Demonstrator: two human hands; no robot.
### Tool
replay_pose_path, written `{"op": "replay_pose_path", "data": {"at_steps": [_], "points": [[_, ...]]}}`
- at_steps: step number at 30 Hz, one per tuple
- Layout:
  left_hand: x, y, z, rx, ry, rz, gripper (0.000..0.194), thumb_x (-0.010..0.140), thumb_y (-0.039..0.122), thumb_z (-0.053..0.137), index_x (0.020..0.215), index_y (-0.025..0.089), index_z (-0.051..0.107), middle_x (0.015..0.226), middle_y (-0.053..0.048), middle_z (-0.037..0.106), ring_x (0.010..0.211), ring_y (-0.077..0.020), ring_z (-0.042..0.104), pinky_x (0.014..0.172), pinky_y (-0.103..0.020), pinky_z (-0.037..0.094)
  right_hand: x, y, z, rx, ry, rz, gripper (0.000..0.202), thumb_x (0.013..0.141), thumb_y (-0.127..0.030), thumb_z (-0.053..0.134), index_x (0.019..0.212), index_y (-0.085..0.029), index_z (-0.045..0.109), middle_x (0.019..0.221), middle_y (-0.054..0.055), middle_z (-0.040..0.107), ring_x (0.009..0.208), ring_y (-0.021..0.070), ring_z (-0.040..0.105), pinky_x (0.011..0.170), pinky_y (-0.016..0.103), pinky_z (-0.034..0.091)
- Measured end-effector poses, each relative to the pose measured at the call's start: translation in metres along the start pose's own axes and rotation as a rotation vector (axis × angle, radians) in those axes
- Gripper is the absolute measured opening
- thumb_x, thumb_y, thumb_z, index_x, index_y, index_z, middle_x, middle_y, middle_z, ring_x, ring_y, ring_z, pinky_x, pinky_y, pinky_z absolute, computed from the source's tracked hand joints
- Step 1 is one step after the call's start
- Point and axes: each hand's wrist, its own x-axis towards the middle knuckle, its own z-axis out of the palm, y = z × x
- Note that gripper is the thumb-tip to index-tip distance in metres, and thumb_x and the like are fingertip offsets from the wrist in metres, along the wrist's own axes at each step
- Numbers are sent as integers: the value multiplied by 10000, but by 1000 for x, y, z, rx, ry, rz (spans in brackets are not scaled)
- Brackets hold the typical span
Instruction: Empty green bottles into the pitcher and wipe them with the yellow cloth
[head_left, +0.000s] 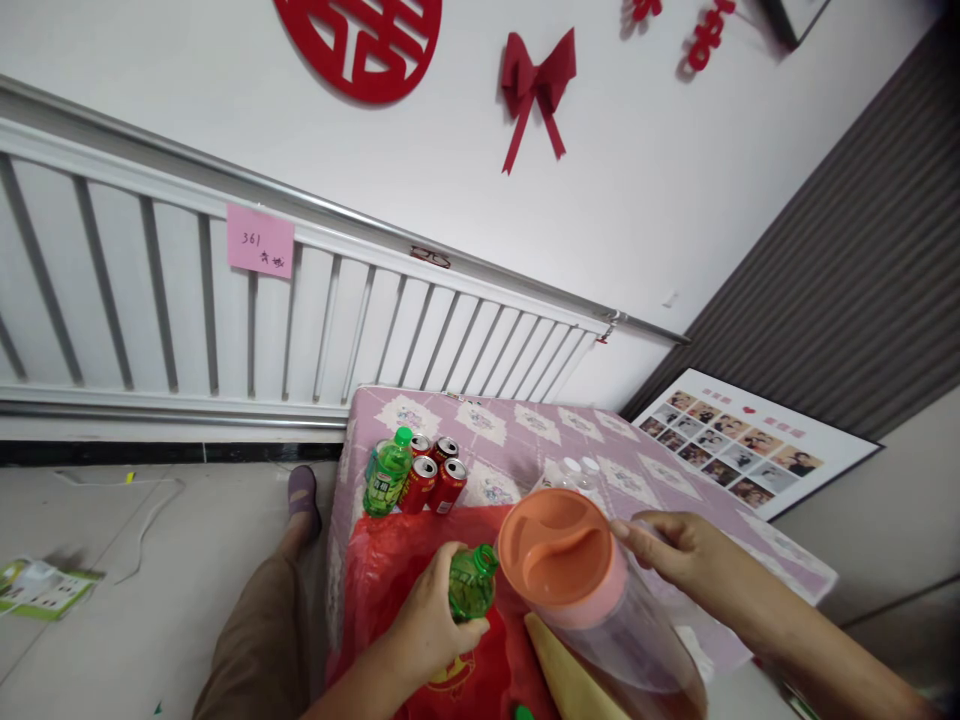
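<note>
Here, left hand point(429, 612) clasps translucent bottle point(471, 588); right hand point(679, 548), grip unclear, touches round lid point(551, 555).

A table point(795, 575) is spread with a mauve cloth point(517, 455) patterned with pale floral panels, its left side hanging over the edge; near the left end stand a green-capped bottle point(388, 478) and, just beside it, a cluster of drink cans point(450, 486), mostly red; two white-capped clear bottles point(581, 470) stand farther right, partly hidden; a red plastic sheet point(401, 555) with gold print covers the near left part; whether the orange-lidded pitcher point(600, 605) rests on the table cannot be told, its base being out of view.
</note>
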Motion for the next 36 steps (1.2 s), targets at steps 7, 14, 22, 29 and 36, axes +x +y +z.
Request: {"op": "replay_pose_path", "data": {"at_steps": [7,14,22,29,36], "points": [[-1,3,0,-6,-5,9,732,574,104,689,1242,198,404,1219,-87,597,1077,-220,584,956,-322,445,-1,-5,-1,-30,-7,1,452,777,-589,505,564,-209,383,556,-54,312,548,112,292,502,240,257],[0,2,0,-4,-1,3,736,576,110,697,1246,202,407,1225,-82,596,1092,-227,578,969,-327,437,-1,-6,-2,-22,-9,-14,485,780,-612,505,542,-205,389,531,-57,327,528,106,294,483,236,263],[0,0,0,-4,-5,5,759,576,111,701,1259,208,383,1228,-89,589,1100,-226,573,978,-338,435,0,-7,-2,-11,0,-17,450,766,-577,547,547,-205,420,530,-59,330,529,107,295,480,238,258],[0,0,0,-3,-3,3,747,580,122,699,1257,201,396,1228,-95,588,1096,-236,573,973,-352,437,-2,-13,-1,-19,-19,6,453,754,-588,539,553,-204,405,545,-58,321,540,108,290,498,237,264],[0,1,0,-4,-5,1,740,577,121,698,1251,202,403,1231,-89,589,1096,-229,574,972,-337,436,-1,-13,-1,-23,5,-5,458,745,-585,551,531,-204,413,521,-59,322,513,102,284,470,236,252]]}}
